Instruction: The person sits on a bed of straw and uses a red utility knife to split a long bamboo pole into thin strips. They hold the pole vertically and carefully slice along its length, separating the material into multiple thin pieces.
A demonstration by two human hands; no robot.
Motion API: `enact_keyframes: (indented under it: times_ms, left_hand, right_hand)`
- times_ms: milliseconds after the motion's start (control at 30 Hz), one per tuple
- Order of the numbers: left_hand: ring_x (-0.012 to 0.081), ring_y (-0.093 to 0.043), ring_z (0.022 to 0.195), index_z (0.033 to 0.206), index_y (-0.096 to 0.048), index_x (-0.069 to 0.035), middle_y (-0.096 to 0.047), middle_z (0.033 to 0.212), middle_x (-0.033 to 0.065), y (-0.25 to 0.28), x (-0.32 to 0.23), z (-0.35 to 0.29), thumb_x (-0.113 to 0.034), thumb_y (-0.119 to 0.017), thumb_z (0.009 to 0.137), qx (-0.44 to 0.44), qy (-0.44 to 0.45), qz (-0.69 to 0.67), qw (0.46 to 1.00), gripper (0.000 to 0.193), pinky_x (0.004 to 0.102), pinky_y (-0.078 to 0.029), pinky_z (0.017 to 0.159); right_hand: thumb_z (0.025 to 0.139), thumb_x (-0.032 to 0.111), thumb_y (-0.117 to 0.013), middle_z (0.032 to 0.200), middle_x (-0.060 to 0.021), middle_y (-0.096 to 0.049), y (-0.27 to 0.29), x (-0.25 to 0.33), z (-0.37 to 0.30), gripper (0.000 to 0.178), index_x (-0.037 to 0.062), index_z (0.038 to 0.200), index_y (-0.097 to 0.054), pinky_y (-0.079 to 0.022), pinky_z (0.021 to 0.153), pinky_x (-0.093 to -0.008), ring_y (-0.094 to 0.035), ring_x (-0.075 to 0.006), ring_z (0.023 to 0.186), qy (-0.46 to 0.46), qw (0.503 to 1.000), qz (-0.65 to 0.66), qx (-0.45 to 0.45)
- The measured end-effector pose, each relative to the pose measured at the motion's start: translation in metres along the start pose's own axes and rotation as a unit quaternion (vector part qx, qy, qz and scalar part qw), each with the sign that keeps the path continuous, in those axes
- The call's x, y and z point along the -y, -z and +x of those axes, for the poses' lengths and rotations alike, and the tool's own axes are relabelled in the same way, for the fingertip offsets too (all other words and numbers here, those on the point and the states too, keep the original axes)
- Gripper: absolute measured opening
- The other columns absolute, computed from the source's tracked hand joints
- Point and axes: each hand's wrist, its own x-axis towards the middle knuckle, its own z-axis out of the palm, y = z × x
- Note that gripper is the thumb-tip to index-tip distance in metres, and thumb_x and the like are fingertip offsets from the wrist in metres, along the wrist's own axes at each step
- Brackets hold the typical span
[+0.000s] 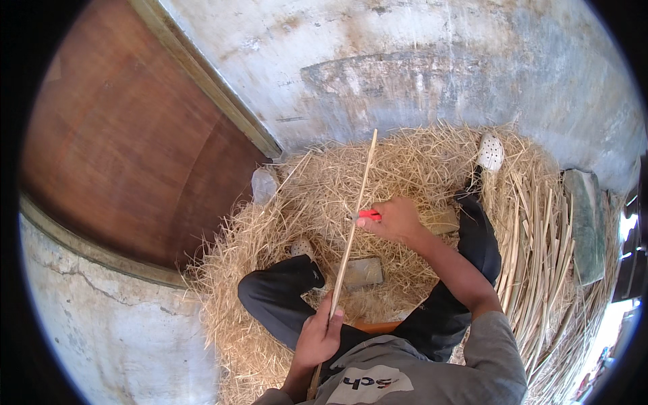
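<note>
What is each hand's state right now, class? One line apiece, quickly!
Left hand: closed, holding a long pale strip.
Right hand: closed, holding a red tool at the strip.

A strip (pixel 365 172) slants from the lap forward over the straw (pixel 324 182), passing through the left grip (pixel 318 337); ahead of that, the tool (pixel 371 214) in the right grip (pixel 399 219) meets it. Between the legs, a brick (pixel 363 272) lies on the straw, and a block (pixel 442 221) sits farther right beside the right leg (pixel 479 233). A door (pixel 135 135) stands at left, with a lump (pixel 264 185) near its corner. The wall (pixel 432 81) rises behind the straw. At right lie bundled strips (pixel 533 250), with a slab (pixel 586 226) just beyond them.
</note>
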Motion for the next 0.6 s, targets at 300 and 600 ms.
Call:
enact_keyframes:
  times_ms: [300,600]
  left_hand:
    - [0.0376,-0.064,0.070,0.137,-0.040,-0.001,-0.058,0.073,0.0232,0.005,-0.012,-0.005,-0.021,-0.048,0.098,0.008,0.023,0.032,0.999,0.045,0.0411,-0.048,0.064]
    - [0.0486,-0.060,0.077,0.136,-0.039,0.001,-0.059,0.077,0.0287,-0.002,-0.003,-0.009,-0.020,-0.048,0.097,0.017,-0.013,0.033,0.999,0.045,0.0496,-0.048,0.065]
  right_hand:
    - [0.081,0.077,-0.045,0.051,-0.0119,-0.054,-0.007,-0.005,0.002,0.073,0.0083,0.060,-0.062,-0.045,0.050,-0.0429,-0.057,-0.0316,0.050,0.032,0.999,0.010,-0.036]
    - [0.080,0.073,-0.051,0.052,-0.0107,-0.057,-0.006,-0.049,0.025,0.069,0.0067,0.070,-0.068,-0.048,0.052,-0.0433,-0.059,-0.0288,0.050,-0.010,0.991,-0.059,-0.116]
